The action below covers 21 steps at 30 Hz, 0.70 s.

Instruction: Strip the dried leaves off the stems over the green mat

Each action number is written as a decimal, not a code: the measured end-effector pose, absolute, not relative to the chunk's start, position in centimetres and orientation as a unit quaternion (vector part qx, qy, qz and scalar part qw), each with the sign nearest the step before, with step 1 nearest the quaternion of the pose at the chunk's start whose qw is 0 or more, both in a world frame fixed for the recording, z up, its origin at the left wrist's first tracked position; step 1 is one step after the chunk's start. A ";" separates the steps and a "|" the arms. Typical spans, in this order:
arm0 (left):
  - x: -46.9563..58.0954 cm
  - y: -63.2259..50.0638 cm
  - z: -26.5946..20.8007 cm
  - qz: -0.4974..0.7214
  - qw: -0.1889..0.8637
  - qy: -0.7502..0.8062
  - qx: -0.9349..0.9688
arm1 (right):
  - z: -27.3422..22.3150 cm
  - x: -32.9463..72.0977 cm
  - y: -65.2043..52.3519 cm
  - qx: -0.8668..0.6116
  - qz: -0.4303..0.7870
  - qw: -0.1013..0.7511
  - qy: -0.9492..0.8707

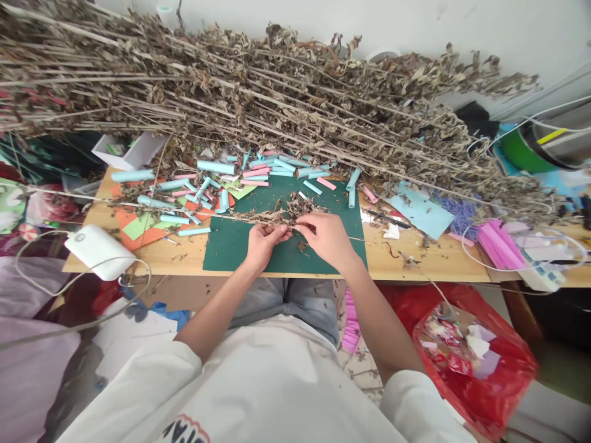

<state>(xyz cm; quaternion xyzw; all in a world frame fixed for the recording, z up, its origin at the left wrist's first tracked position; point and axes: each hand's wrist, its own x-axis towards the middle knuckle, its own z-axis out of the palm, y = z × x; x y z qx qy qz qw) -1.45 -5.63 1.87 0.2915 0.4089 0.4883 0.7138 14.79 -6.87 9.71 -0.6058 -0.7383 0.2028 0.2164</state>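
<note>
My left hand [266, 245] is closed around a thin dried plant stem [240, 216] above the dark green mat [231, 249]. Beside it, my right hand [324, 237] pinches at the same stem, thumb and fingers together. The stem runs leftward past the mat, and its thin end shows right of my right hand. Brown crumpled leaves [302, 206] lie in a small heap just beyond my fingers. Rolled blue paper tubes [216, 167] and pink paper tubes [254, 183] are scattered behind and to the left of the mat.
A large pile of dried stalks [258, 104] spans the back of the wooden table [383, 261]. A white power bank-like device [99, 251] with a cable sits left. Blue paper [422, 210] and a pink bundle [500, 245] lie right. A red rubbish bag [512, 375] hangs open below.
</note>
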 end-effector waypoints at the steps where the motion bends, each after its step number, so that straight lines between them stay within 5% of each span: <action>1: -1.6 -5.8 1.9 0.488 0.717 0.406 0.289 | 9.6 15.1 -7.0 -0.601 0.216 0.237 -0.732; 9: -2.9 -6.0 2.3 0.546 0.704 0.398 0.219 | 8.8 19.0 -9.7 -0.638 0.284 0.325 -0.637; 21: 0.8 -6.0 1.3 0.494 0.733 0.390 0.258 | 9.8 18.8 -8.2 -0.639 0.293 0.168 -0.691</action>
